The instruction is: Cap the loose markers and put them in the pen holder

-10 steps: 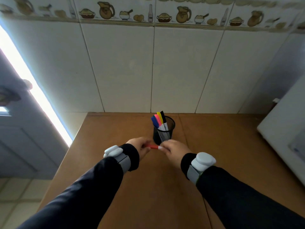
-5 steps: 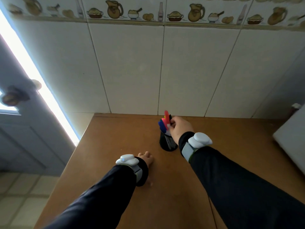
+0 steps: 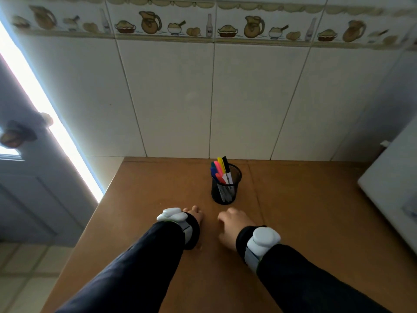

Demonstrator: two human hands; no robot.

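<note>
A black mesh pen holder (image 3: 226, 195) stands upright near the back of the brown table (image 3: 304, 211). Several capped markers lean in it: red (image 3: 220, 178), pink, blue, yellow and black caps show above the rim. My left hand (image 3: 195, 213) rests on the table in front and to the left of the holder, mostly hidden by its sleeve and wristband. My right hand (image 3: 232, 227) lies just below the holder, fingers loosely spread, holding nothing. No loose marker is visible on the table.
A white tiled wall (image 3: 212, 98) rises right behind the table. A white appliance (image 3: 392, 193) sits at the right edge. The table's left edge drops off toward a grey door (image 3: 27, 177) and tiled floor.
My right hand let go of the red marker in the holder and drew back down to the table. The left hand stayed on the table. The camera view shifted slightly.
</note>
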